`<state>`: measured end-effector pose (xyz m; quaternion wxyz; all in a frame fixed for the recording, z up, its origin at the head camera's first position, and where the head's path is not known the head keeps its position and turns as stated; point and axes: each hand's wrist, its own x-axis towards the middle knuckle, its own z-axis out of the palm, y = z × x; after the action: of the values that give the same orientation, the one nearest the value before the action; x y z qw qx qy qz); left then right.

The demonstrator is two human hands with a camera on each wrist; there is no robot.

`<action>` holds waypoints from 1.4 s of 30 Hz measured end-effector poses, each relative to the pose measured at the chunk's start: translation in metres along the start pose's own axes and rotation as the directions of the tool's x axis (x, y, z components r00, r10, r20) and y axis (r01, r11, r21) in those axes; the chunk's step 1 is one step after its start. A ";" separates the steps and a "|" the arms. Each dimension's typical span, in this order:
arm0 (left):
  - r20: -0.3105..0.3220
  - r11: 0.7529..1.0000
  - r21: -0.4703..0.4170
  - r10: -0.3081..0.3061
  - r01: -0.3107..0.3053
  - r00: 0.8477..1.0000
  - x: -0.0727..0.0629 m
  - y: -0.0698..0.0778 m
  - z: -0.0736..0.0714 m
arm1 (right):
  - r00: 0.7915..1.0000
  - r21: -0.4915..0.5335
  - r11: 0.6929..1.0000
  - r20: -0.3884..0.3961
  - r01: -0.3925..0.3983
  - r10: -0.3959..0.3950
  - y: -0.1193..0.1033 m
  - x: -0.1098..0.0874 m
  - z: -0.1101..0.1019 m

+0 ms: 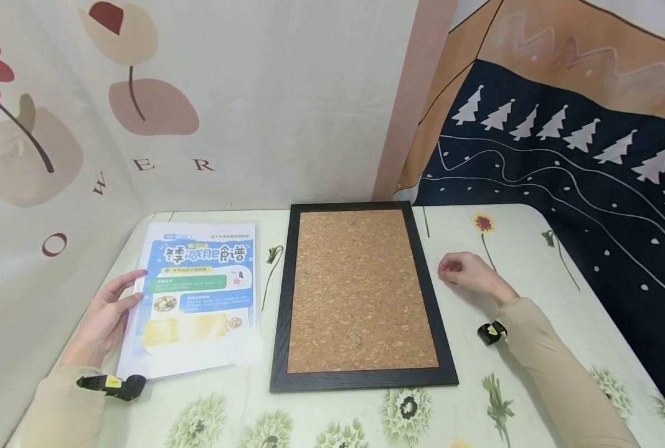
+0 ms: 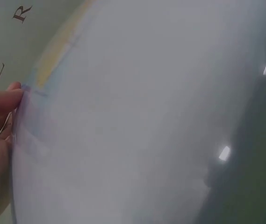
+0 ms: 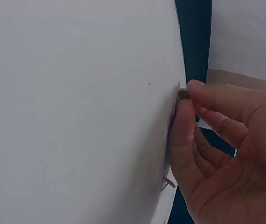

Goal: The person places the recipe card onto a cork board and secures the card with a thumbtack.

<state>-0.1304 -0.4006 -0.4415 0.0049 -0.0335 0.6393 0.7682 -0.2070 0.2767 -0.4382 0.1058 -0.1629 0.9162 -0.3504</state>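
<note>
A person in beige sleeves [image 1: 556,373] works at a table [image 1: 568,336] with a pale green surface patterned with flowers. A cork board [image 1: 360,292] in a black frame [image 1: 447,376] lies flat in the middle of the table, its short top side reaching the far edge. To its left, apart from the frame, is a printed sheet [image 1: 200,286] in glossy clear plastic, below the far left corner and near the left edge. It shows a headline in large Chinese characters over blue, green and yellow panels.

The left hand [image 1: 99,317] pinches the sheet's left side between thumb and fingers. The right hand [image 1: 472,274] is to the right of the board, near the frame, between it and the table's right edge. Its fingers are curled in, and the right wrist view shows thumb and forefinger pinching a small dark object [image 3: 183,94], too small and blurred to identify. Whether this hand touches the table, I cannot tell.

A black device on a strap [image 1: 116,386] sits at each wrist. Behind the far edge hangs a white curtain [image 1: 287,112] with printed flowers and letters; at the right is a navy cloth [image 1: 534,168] with white fir trees.
</note>
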 end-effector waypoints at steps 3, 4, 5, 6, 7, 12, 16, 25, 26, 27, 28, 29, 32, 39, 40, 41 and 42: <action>0.008 0.999 -0.033 0.019 -0.018 1.000 -0.002 0.004 0.002 | 1.000 -0.004 1.000 -0.009 -0.005 0.005 -0.002 0.001 0.000; 0.012 0.999 -0.047 0.028 -0.028 1.000 -0.002 0.006 0.003 | 1.000 -0.007 1.000 -0.013 -0.005 0.005 -0.003 0.001 0.000; 0.019 0.998 -0.059 0.039 -0.038 0.999 -0.002 0.007 0.004 | 1.000 -0.010 1.000 -0.017 -0.007 0.007 -0.003 0.002 0.000; 0.021 0.997 -0.067 0.046 -0.044 0.999 -0.002 0.009 0.005 | 1.000 -0.015 1.000 -0.019 -0.010 0.010 -0.004 0.002 0.001; 0.022 0.996 -0.073 0.050 -0.048 0.999 -0.002 0.011 0.006 | 1.000 -0.021 1.000 -0.020 -0.012 0.012 -0.004 0.002 0.001; 0.039 0.992 -0.110 0.058 -0.053 0.998 -0.001 0.021 0.013 | 1.000 -0.043 0.999 -0.009 -0.025 0.024 -0.003 0.004 0.000; 0.064 0.989 -0.135 0.075 -0.066 0.995 0.000 0.027 0.017 | 1.000 -0.052 0.999 -0.008 -0.015 0.015 -0.002 0.004 0.000; 0.093 0.983 -0.156 0.114 -0.099 0.989 0.004 0.039 0.022 | 0.999 -0.053 0.998 -0.029 -0.027 0.025 -0.002 0.002 -0.001; 0.097 0.982 -0.163 0.117 -0.100 0.988 0.005 0.040 0.023 | 0.999 -0.048 0.998 -0.034 -0.031 0.030 -0.002 0.002 0.000; 0.104 0.980 -0.171 0.120 -0.101 0.987 0.006 0.041 0.023 | 0.999 -0.041 0.999 -0.036 -0.035 0.034 -0.002 0.002 0.000; 0.109 0.979 -0.177 0.120 -0.100 0.987 0.006 0.042 0.024 | 0.998 -0.032 0.999 -0.039 -0.043 0.041 -0.002 0.002 0.000; 0.114 0.979 -0.180 0.120 -0.098 0.986 0.007 0.043 0.025 | 0.998 -0.023 0.999 -0.039 -0.049 0.048 -0.002 0.002 0.000; 0.121 0.978 -0.189 0.116 -0.092 0.986 0.009 0.045 0.029 | 0.998 0.005 0.998 -0.037 -0.059 0.059 -0.002 0.001 -0.001; 0.127 0.979 -0.174 0.132 -0.109 0.983 0.010 0.048 0.038 | 0.998 0.068 0.997 -0.041 -0.042 0.045 0.000 0.000 -0.008; 0.128 0.978 -0.176 0.134 -0.110 0.983 0.010 0.048 0.039 | 0.998 0.076 0.996 -0.043 -0.040 0.043 0.001 0.000 -0.009; 0.128 0.978 -0.180 0.133 -0.109 0.983 0.010 0.048 0.040 | 0.998 0.080 0.996 -0.045 -0.036 0.040 0.001 0.000 -0.010; 0.128 0.976 -0.186 0.134 -0.109 0.983 0.010 0.048 0.041 | 0.998 0.084 0.996 -0.048 -0.037 0.041 0.001 0.001 -0.010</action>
<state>-0.1448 -0.3694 -0.3875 -0.0005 0.0595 0.5669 0.8216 -0.2113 0.2837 -0.4315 0.0966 -0.1320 0.9063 -0.3898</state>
